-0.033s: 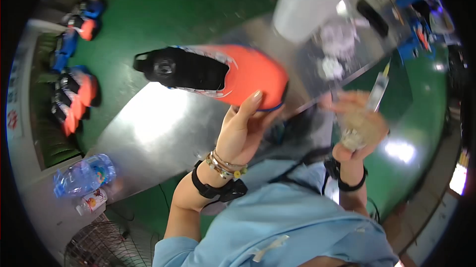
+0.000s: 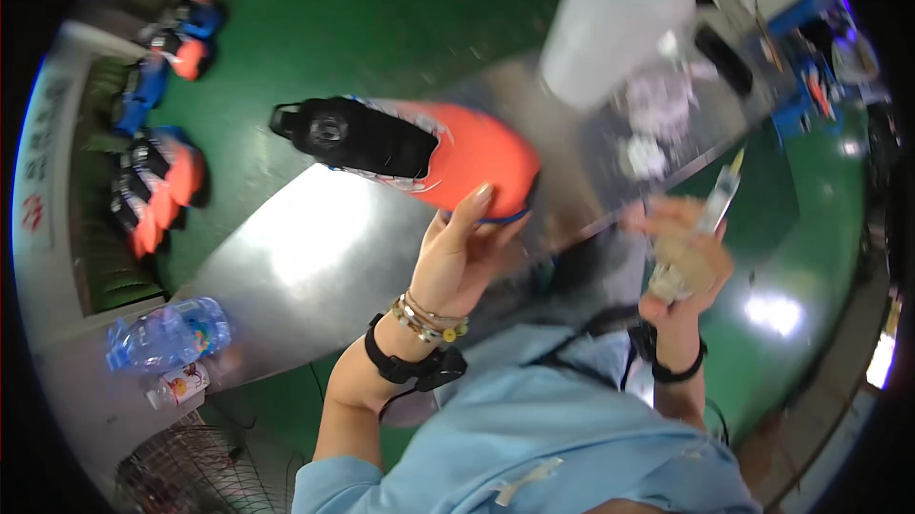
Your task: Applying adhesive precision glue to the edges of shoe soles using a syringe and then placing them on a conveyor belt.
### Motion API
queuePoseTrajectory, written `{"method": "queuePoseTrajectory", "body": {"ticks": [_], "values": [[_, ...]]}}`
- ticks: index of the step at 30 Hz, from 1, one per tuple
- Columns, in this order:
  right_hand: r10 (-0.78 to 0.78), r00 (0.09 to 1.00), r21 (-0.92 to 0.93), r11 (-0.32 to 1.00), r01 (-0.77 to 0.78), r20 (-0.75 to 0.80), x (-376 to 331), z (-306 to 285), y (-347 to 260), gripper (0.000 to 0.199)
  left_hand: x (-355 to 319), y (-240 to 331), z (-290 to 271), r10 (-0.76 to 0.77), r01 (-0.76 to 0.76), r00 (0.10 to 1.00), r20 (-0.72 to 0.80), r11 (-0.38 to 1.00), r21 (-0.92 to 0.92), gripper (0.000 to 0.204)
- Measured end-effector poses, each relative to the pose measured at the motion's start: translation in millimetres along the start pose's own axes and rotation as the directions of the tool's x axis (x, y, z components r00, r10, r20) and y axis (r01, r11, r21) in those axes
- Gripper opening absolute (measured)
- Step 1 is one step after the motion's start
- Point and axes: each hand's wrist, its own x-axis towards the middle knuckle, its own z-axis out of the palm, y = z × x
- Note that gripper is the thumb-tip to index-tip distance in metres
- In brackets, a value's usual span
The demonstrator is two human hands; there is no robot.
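Observation:
An orange sports shoe (image 2: 486, 154) with a black collar and heel loop is held over the metal table, its toe to the right. My left hand (image 2: 453, 252) grips it by the toe end from below, with the thumb on the orange upper. Farther right, my right hand (image 2: 691, 257) is closed around a clear syringe (image 2: 717, 204) with a yellow tip pointing up and away. Something pale and crumpled (image 2: 667, 282) shows at that palm; blur hides what it is. The right hand is apart from the shoe.
A metal table (image 2: 381, 295) runs beneath the shoe. On it are a white translucent container (image 2: 610, 28), crumpled white material (image 2: 658, 99) and a dark oblong object (image 2: 722, 58). Bottles (image 2: 176, 335) lie lower left, by a wire fan guard (image 2: 205, 466). More orange shoes (image 2: 157, 185) stand at left.
The surroundings have shifted slightly right and down in the view. The shoe's toe and my right hand sit a little farther left in the picture; both holds are the same.

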Motion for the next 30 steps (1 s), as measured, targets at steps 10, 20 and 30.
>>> {"method": "queuePoseTrajectory", "body": {"ticks": [10,20,30], "values": [[0.108,0.895,-0.383,0.921,0.074,0.433,-44.7,15.4,39.5,0.065,37.3,268.9,-150.9,0.717,-0.353,0.617,-0.325,0.622,0.699,0.042],[-0.198,0.951,-0.36,0.891,0.276,0.239,-43.7,16.6,43.1,0.049,86.3,245.6,-124.1,0.598,-0.577,0.798,-0.067,0.792,0.201,0.025],[-0.377,0.893,-0.109,0.905,0.412,0.244,-43.5,9.9,70.2,0.05,126.4,198.9,20.0,0.26,-0.34,0.939,0.224,0.626,0.702,0.066]]}}
